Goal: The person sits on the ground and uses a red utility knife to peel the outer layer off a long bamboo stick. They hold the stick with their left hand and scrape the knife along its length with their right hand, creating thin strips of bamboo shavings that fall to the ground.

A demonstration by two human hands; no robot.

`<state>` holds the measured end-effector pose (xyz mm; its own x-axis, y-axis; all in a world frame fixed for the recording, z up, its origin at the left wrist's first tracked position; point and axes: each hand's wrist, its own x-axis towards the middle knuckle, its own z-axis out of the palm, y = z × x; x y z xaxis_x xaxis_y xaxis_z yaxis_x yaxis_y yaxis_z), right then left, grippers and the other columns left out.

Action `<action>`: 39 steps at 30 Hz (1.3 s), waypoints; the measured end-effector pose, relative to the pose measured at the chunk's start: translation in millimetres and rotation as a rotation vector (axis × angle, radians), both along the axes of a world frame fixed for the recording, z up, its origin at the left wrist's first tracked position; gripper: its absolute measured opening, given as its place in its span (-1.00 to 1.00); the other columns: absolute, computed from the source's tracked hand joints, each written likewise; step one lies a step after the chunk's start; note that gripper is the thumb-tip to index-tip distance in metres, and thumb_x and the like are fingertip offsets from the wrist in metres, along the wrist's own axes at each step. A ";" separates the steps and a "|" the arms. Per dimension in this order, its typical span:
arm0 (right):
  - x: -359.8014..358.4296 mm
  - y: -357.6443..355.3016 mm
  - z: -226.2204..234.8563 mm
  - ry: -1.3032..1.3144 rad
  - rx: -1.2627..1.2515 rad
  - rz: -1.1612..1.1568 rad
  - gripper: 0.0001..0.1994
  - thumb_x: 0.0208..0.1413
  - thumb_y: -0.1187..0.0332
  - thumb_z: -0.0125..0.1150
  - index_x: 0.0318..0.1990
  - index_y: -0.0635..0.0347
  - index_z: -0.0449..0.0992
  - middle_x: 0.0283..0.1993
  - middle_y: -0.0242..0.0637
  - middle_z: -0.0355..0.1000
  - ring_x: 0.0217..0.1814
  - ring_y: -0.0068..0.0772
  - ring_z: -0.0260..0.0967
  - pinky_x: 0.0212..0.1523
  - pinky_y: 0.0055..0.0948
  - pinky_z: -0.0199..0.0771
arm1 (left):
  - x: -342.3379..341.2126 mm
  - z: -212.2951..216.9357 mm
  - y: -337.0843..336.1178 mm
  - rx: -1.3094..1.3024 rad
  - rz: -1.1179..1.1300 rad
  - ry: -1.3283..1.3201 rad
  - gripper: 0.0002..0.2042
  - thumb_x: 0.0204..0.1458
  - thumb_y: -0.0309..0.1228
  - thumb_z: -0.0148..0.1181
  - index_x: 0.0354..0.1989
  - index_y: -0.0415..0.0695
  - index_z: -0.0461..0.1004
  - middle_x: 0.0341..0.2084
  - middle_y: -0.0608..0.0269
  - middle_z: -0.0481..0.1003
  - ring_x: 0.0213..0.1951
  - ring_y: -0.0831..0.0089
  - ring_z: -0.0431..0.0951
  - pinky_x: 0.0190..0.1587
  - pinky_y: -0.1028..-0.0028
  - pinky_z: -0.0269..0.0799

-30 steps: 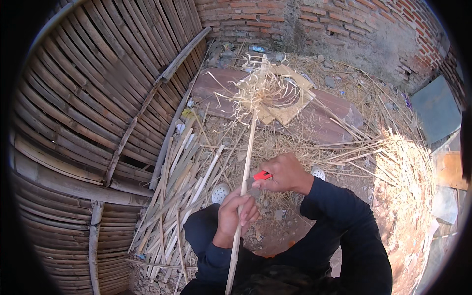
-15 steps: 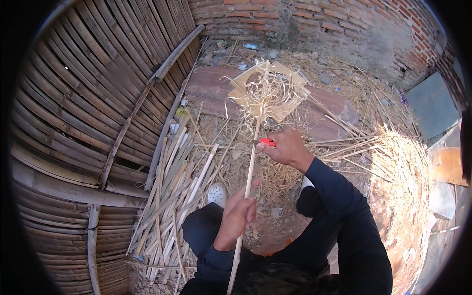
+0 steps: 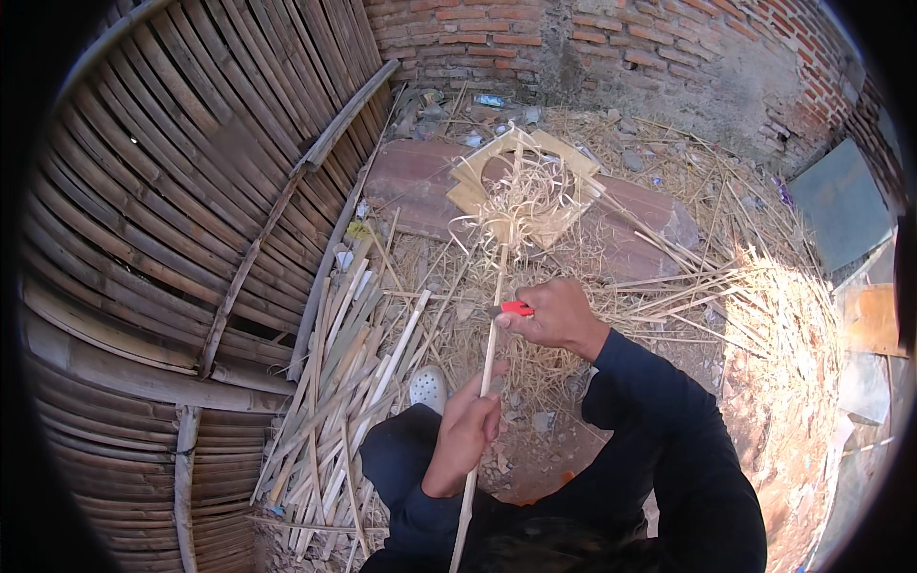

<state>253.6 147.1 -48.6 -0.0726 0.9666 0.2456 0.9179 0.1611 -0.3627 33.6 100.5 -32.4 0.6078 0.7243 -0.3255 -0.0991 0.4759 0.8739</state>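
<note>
A long, pale bamboo strip [image 3: 488, 368] runs from my lap up to a board at the far end. My left hand [image 3: 465, 432] is closed around its lower part. In my right hand [image 3: 552, 315] is a red-handled knife [image 3: 517, 308], its dark blade lying against the strip above my left hand. Curly shavings [image 3: 523, 196] are heaped around the far end of the strip. They cover much of a tan wooden board [image 3: 468, 196], so I cannot tell how the strip's tip rests there.
Many split bamboo strips [image 3: 334, 382] lie piled at my left, beside a slatted bamboo wall [image 3: 143, 239]. A reddish-brown sheet [image 3: 406, 186] lies beneath the board. Straw-like shavings [image 3: 774, 334] cover the ground at right. A brick wall [image 3: 497, 43] closes the far side.
My right hand and the knife have moved a little down the strip, toward me. The whole view has also shifted slightly. My left hand keeps its hold.
</note>
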 end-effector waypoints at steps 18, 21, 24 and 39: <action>93.2 47.4 -27.0 -0.006 0.189 -0.408 -0.49 0.03 -0.09 0.07 -0.56 0.26 0.52 -0.62 -0.01 0.40 -0.46 0.07 0.39 -0.43 -0.08 0.37 | 17.1 -15.3 -20.7 0.128 -0.115 0.052 -0.58 0.15 -0.46 -0.21 0.21 -0.28 0.21 -0.72 0.48 0.17 -0.64 0.72 0.15 -0.57 0.66 0.06; 57.1 35.0 4.1 0.073 0.042 -0.316 -0.40 0.06 -0.21 -0.01 -0.58 0.23 0.53 -0.67 -0.04 0.38 -0.53 0.05 0.39 -0.48 -0.10 0.37 | 12.5 -12.1 -11.1 0.058 -0.084 -0.002 -0.56 0.15 -0.47 -0.20 0.22 -0.28 0.19 -0.73 0.49 0.16 -0.65 0.72 0.15 -0.57 0.66 0.08; 24.6 15.7 3.4 0.012 -0.057 -0.078 -0.34 0.03 -0.31 -0.05 -0.63 0.18 0.53 -0.73 -0.09 0.34 -0.61 0.01 0.38 -0.54 -0.12 0.35 | 7.0 -12.7 -6.8 0.025 -0.050 -0.003 -0.55 0.14 -0.47 -0.19 0.24 -0.27 0.18 -0.74 0.49 0.15 -0.67 0.71 0.13 -0.59 0.66 0.08; 99.1 47.6 -72.1 0.191 0.603 -0.239 -0.38 0.05 -0.27 -0.04 -0.60 0.16 0.54 -0.65 -0.11 0.42 -0.57 -0.02 0.39 -0.46 -0.13 0.40 | 11.9 -10.0 -28.6 0.307 -0.089 0.179 -0.53 0.15 -0.53 -0.11 0.28 -0.22 0.14 -0.60 0.51 0.18 -0.56 0.76 0.10 -0.53 0.66 0.05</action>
<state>352.7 194.7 -120.7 0.2248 0.6402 0.7345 0.8821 0.1865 -0.4325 45.5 71.9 -42.4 0.6259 0.7517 -0.2078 0.0981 0.1885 0.9772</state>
